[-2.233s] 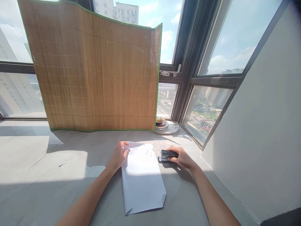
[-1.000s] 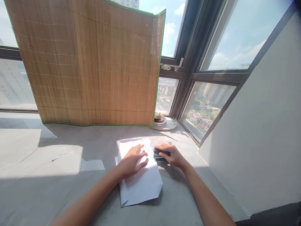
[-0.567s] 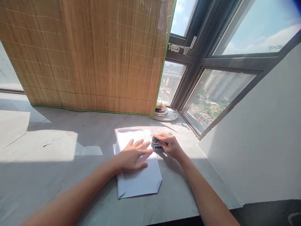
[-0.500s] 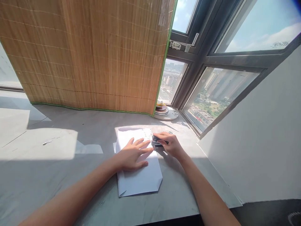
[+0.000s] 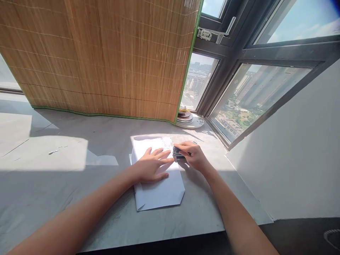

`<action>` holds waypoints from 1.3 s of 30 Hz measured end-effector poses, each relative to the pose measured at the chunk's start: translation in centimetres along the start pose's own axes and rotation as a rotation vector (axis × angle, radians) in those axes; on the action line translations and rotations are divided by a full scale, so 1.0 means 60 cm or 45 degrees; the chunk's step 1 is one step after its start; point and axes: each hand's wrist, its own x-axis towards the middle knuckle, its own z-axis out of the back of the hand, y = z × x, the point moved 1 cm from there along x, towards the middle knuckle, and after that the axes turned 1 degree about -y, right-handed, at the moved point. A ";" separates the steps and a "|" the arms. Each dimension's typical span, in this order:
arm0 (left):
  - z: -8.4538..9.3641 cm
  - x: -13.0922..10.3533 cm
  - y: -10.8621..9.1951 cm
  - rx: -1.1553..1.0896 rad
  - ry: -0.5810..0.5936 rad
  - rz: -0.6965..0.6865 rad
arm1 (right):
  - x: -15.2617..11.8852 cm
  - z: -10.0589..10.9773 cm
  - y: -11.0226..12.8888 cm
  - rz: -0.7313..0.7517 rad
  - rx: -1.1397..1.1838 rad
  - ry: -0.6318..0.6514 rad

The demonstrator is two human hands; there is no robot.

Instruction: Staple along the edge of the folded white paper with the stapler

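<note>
A folded white sheet of paper lies on the grey stone-look counter, with small dark marks near its top right. My left hand rests on it, fingers spread flat. At the paper's right edge, my right hand is closed around a black stapler. The stapler's front end meets the paper's edge, close to my left fingertips. My right fingers cover much of its body.
A bamboo blind with green edging hangs behind the counter. Stacked plates stand in the corner by the window. White paper scraps lie at left. A white wall borders the right side.
The view has tilted slightly, so everything sits a little higher in the picture. Both hands keep nearly the same place on the paper and the stapler.
</note>
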 end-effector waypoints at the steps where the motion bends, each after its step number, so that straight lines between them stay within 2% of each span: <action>1: 0.000 0.001 0.000 0.015 0.029 0.011 | 0.000 -0.001 -0.001 0.008 -0.013 0.005; 7: 0.001 0.004 -0.001 -0.002 0.037 0.024 | -0.002 -0.005 -0.006 0.014 -0.060 0.027; 18: 0.003 0.006 -0.008 0.151 0.170 0.035 | -0.001 -0.010 0.004 0.019 -0.163 0.064; 24: 0.007 0.005 -0.009 0.240 0.267 0.018 | 0.001 -0.012 0.019 -0.009 -0.404 0.180; 31: 0.014 0.006 -0.010 0.247 0.289 -0.001 | -0.001 -0.019 0.033 -0.002 -0.603 0.235; 35: 0.012 0.005 -0.008 0.246 0.287 -0.001 | -0.004 -0.034 0.036 0.029 -0.746 0.211; 39: 0.011 0.004 -0.006 0.246 0.280 0.009 | -0.005 -0.037 0.029 -0.018 -0.628 0.116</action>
